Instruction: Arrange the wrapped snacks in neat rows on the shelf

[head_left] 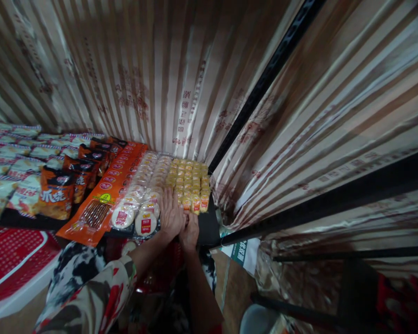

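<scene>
My left hand (171, 214) lies with its fingers stretched forward along the gap between the round white rice crackers (146, 221) and the small yellow snack packets (188, 178). Close beside it, my right hand (190, 231) is at the front of the yellow packets, fingers curled and pressed together; whatever they hold, if anything, is hidden. The yellow packets stand in tight rows, and the front ones show red labels. The rice crackers are in clear wrappers, in two rows running back on the dark shelf (211, 227).
Left of the crackers are a long orange bag of brown sticks (94, 213), orange-and-black snack bags (55, 192) and white snack bags (24, 195). A red basket (17, 255) is below left. Black posts (264, 79) and pleated printed sheeting (153, 69) enclose the shelf.
</scene>
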`<state>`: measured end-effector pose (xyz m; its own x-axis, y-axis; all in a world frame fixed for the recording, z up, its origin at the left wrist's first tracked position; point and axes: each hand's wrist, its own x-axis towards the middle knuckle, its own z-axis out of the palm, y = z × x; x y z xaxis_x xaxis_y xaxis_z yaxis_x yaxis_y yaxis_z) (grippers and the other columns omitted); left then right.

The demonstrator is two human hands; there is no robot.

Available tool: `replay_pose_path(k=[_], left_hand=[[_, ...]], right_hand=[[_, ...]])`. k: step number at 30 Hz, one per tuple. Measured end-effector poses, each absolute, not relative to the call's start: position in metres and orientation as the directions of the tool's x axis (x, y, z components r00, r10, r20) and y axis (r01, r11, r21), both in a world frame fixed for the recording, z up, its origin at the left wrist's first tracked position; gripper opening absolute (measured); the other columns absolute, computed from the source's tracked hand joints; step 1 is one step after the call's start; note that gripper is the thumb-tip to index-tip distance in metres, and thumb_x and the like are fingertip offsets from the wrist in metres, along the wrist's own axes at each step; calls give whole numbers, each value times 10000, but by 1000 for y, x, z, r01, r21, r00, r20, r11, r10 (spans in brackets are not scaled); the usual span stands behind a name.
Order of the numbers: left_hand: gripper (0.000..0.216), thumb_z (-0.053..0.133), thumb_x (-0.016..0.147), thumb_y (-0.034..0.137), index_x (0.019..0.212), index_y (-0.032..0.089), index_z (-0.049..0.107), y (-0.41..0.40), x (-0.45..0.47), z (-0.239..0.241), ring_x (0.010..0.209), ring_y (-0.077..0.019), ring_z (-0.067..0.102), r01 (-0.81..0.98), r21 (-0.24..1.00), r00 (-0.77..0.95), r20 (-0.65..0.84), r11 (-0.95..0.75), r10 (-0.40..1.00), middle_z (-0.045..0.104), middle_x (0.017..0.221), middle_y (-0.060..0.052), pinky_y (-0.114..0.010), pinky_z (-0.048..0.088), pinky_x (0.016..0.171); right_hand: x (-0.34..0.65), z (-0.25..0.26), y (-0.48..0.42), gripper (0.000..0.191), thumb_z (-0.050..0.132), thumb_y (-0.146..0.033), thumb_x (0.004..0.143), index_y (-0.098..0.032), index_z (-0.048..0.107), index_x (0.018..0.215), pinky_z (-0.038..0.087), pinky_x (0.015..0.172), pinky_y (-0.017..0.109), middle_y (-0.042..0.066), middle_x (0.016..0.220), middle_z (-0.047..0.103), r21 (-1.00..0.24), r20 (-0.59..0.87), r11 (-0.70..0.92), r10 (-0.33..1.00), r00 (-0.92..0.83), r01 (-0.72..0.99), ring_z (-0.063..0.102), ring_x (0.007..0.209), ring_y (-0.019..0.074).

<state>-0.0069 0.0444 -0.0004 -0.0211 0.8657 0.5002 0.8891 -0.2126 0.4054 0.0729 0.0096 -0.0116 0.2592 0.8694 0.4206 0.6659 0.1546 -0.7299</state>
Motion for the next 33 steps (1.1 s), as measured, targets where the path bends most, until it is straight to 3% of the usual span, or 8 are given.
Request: replay_pose_path(k=[4, 7, 9, 13, 18, 26, 33], left_hand=[[535, 371, 904, 251, 1401, 56, 344, 52, -7, 8, 1422, -305, 100, 918, 359, -40, 503, -167, 863, 243, 1505, -198, -528, 179, 1126], [551, 392, 894, 270, 1406, 72, 346, 55, -6, 9, 1425, -294, 94, 924, 341, -30, 516, -173, 856, 222, 1516, -178, -518, 171, 1134], [560, 390, 893, 276, 1414, 78, 333, 57, -6, 8, 1425, -281, 105, 927, 333, -27, 516, -171, 856, 234, 1514, -168, -510, 166, 1139], [568, 372, 896, 277, 1419, 62, 321, 61, -4, 4, 1422, -268, 135, 942, 271, 33, 508, -196, 861, 273, 1497, -174, -501, 146, 1147], [554, 368, 905, 293, 1404, 53, 351, 63, -7, 2, 1418, -268, 158, 945, 224, 96, 507, -239, 857, 285, 1493, -164, -477, 165, 1147], [553, 390, 908, 306, 1412, 81, 349, 58, -8, 12, 1423, -272, 130, 933, 224, 122, 539, -281, 833, 262, 1504, -154, -493, 160, 1146], [555, 391, 910, 313, 1398, 51, 362, 65, -8, 10, 1415, -264, 173, 935, 204, 146, 528, -291, 837, 323, 1478, -161, -458, 184, 1146]], right_hand=[[85, -4, 15, 311, 346, -358, 930, -164, 589, 924, 490, 725, 290, 74, 855, 626, -790, 450, 171, 813, 369, 589, 590, 768, 155], [105, 6, 33, 366, 341, -388, 927, -132, 594, 1000, 462, 873, 365, 138, 993, 622, -751, 521, 127, 717, 463, 648, 574, 971, 202], [118, 8, 50, 458, 312, -416, 929, -91, 551, 1145, 356, 1017, 456, 201, 1186, 554, -700, 553, 69, 682, 478, 711, 471, 1182, 250], [130, -1, 77, 627, 190, -454, 935, -16, 392, 1335, 248, 1081, 533, 261, 1431, 326, -655, 486, 0, 766, 421, 756, 248, 1369, 298], [117, -8, 81, 655, 168, -430, 935, 17, 295, 1396, 284, 1089, 474, 256, 1427, 358, -664, 409, -24, 824, 391, 747, 315, 1350, 273], [122, 2, 81, 661, 240, -461, 925, -14, 290, 1409, 309, 1079, 472, 237, 1429, 374, -676, 452, -29, 773, 445, 737, 344, 1344, 286], [122, -6, 88, 662, 187, -449, 933, -13, 258, 1426, 297, 1091, 446, 229, 1456, 336, -699, 384, -41, 821, 423, 714, 302, 1369, 262]])
